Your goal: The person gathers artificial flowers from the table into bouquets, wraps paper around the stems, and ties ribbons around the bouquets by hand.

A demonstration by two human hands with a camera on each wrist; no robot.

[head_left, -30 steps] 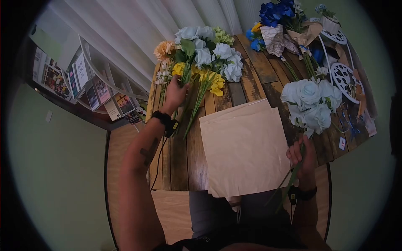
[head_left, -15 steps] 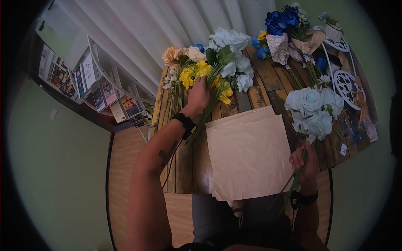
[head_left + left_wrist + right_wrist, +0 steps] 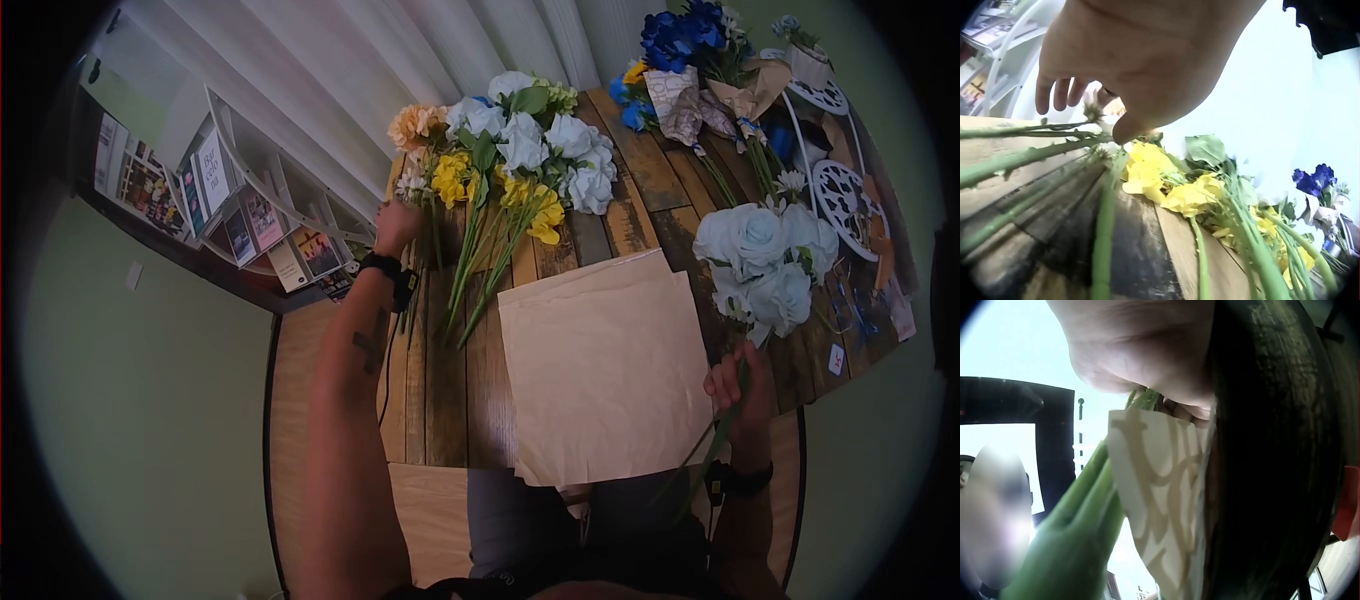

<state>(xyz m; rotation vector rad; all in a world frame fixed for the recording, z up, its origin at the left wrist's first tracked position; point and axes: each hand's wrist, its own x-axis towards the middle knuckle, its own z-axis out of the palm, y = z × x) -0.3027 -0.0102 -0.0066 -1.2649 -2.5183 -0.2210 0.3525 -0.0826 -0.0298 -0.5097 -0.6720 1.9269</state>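
Note:
My left hand (image 3: 398, 225) is at the table's left edge, over the small white flowers (image 3: 411, 183). Seen from the left wrist, its fingers (image 3: 1060, 94) hang apart from the thumb, close above several thin green stems (image 3: 1035, 153). Beside it lie yellow flowers (image 3: 455, 178), a peach flower (image 3: 415, 127) and a pile of pale blue roses (image 3: 522, 140). At the right, my right hand (image 3: 742, 388) grips the green stems (image 3: 1079, 519) of a bunch of pale blue roses (image 3: 752, 240). Between the hands lie sheets of brown paper (image 3: 610, 370).
Wrapped dark blue flowers (image 3: 683, 42) lie at the back right, near a white ornamental metal stand (image 3: 848, 208). A small card (image 3: 836, 359) sits by the right edge. A rack of books (image 3: 240, 215) stands left of the wooden table (image 3: 490, 420), and a white curtain (image 3: 330, 70) hangs behind.
My left hand has let go of the leafy stem of pale blue roses, which now lies on the pile, and moved left to the small white flowers. My right hand keeps its grip.

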